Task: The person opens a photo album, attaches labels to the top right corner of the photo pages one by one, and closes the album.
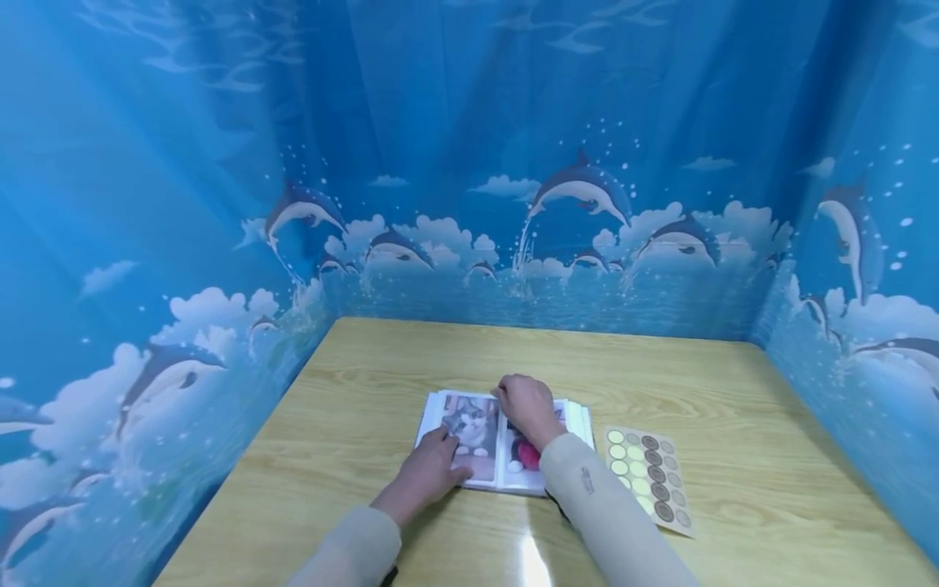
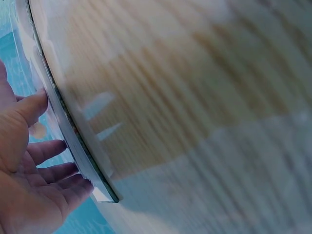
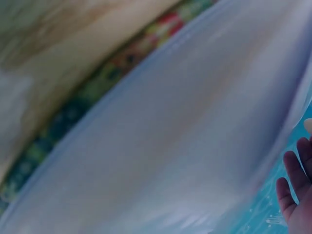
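Observation:
A small photo album [image 1: 480, 432] lies open on the wooden table [image 1: 440, 359]; its left page shows a cat photo. My left hand [image 1: 429, 473] rests flat on the lower left page, with straight fingers [image 2: 48, 151] touching the album's edge [image 2: 73, 141]. Over the upper middle of the album, my right hand [image 1: 524, 405] lies on the right-hand page, fingers loosely bent. In the right wrist view a clear plastic page [image 3: 170, 146] fills the frame, blurred, and the fingertips [image 3: 295, 190] show at the right edge holding nothing.
A sheet of round green and brown stickers [image 1: 649, 477] lies just right of the album. Blue dolphin-print curtains [image 1: 587, 196] wall the table in at the back and on both sides. Bare wood stretches beyond the album.

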Demonstrator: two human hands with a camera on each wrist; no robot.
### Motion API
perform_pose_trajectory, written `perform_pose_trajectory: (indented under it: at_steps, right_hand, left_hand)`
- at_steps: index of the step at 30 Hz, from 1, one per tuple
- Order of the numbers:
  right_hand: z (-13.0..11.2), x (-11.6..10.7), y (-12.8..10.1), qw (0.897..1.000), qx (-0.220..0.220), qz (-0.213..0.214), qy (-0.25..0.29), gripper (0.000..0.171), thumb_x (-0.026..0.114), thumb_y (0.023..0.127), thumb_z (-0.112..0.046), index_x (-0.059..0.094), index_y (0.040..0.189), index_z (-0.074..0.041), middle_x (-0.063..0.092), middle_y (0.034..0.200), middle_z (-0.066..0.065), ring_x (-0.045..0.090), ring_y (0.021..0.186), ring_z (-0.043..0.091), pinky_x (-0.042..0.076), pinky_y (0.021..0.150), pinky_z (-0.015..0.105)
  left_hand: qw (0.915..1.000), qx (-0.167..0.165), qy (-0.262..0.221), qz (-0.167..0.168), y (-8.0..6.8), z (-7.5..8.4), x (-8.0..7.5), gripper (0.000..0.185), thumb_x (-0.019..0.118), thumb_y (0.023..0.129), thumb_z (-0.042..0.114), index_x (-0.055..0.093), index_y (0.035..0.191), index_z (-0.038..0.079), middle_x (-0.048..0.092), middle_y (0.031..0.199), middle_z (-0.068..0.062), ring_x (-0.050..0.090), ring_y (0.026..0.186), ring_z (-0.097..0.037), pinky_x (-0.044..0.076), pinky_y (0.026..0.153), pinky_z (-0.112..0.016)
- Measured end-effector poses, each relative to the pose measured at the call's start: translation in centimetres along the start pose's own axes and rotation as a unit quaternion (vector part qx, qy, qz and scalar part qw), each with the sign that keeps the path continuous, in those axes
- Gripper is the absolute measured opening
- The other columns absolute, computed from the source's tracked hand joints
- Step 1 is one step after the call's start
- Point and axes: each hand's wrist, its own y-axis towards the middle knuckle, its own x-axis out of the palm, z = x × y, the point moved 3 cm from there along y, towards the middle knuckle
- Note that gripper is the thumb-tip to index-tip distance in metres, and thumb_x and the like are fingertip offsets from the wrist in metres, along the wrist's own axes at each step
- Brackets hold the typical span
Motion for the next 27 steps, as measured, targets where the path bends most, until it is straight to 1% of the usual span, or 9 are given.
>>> perform_pose_trajectory:
  at_steps: [3,6,12,18,22,25,27]
  right_hand:
    - [0.0,0.1,-0.2,1.0,-0.004,-0.001,0.0,0.018,0.065,0.097,-0.025,0.075,0.095,-0.011,0.071,0.083,0.001,0.066,0.076,0.019,0.056,0.071,0.038]
    - [0.0,0.4,-0.4,1.0,-0.015,0.001,-0.007,0.017,0.065,0.096,-0.025,0.075,0.094,-0.012,0.072,0.084,0.001,0.067,0.077,0.019,0.056,0.071,0.038]
    - [-0.4,0.7,-0.8,0.998,-0.047,0.01,-0.041,0.015,0.069,0.094,-0.025,0.076,0.093,-0.013,0.07,0.082,0.002,0.067,0.076,0.021,0.056,0.07,0.04]
    - [-0.8,1.1,-1.3,0.995,-0.065,0.007,-0.072,0.019,0.068,0.094,-0.029,0.077,0.093,-0.012,0.066,0.08,0.003,0.063,0.078,0.022,0.055,0.072,0.041]
    - [-1.0,1.2,-1.7,0.994,-0.073,0.004,-0.083,0.02,0.066,0.096,-0.029,0.077,0.094,-0.012,0.064,0.083,0.004,0.061,0.08,0.024,0.054,0.073,0.042]
    - [-1.2,1.4,-2.2,0.993,-0.079,-0.013,-0.089,0.022,0.063,0.097,-0.029,0.076,0.099,-0.012,0.064,0.091,0.006,0.061,0.087,0.026,0.053,0.079,0.044]
    - [-1.4,1.5,-2.6,0.992,-0.085,-0.024,-0.09,0.023,0.062,0.098,-0.03,0.075,0.105,-0.012,0.064,0.098,0.008,0.06,0.094,0.027,0.051,0.084,0.046]
  left_hand:
    - [1.0,-0.005,-0.002,-0.003,0.0,0.2,0.0,0.064,0.072,0.09,0.037,0.055,0.135,-0.005,0.04,0.148,-0.03,0.04,0.135,-0.043,0.036,0.111,-0.053]
    - [1.0,-0.002,-0.002,-0.001,0.0,0.3,0.0,0.064,0.072,0.09,0.037,0.055,0.135,-0.006,0.04,0.147,-0.03,0.04,0.135,-0.043,0.036,0.111,-0.053]
    - [1.0,0.008,-0.003,0.003,-0.1,0.3,-0.1,0.064,0.073,0.089,0.036,0.055,0.133,-0.007,0.041,0.146,-0.031,0.041,0.134,-0.044,0.036,0.11,-0.053]
    - [1.0,-0.004,-0.009,-0.004,-0.1,0.3,-0.3,0.064,0.072,0.09,0.036,0.054,0.135,-0.006,0.039,0.148,-0.029,0.039,0.136,-0.043,0.034,0.112,-0.053]
    - [0.9999,-0.01,-0.011,-0.006,-0.1,0.4,-0.3,0.064,0.073,0.09,0.036,0.055,0.135,-0.006,0.04,0.148,-0.029,0.039,0.136,-0.043,0.034,0.112,-0.053]
    - [0.9998,-0.012,-0.01,-0.008,-0.2,0.3,-0.3,0.063,0.072,0.09,0.036,0.055,0.135,-0.005,0.04,0.148,-0.029,0.039,0.136,-0.043,0.034,0.112,-0.052]
    - [0.9999,-0.012,-0.006,-0.006,-0.2,0.2,-0.2,0.063,0.073,0.09,0.036,0.055,0.134,-0.006,0.04,0.148,-0.029,0.04,0.136,-0.043,0.035,0.111,-0.053]
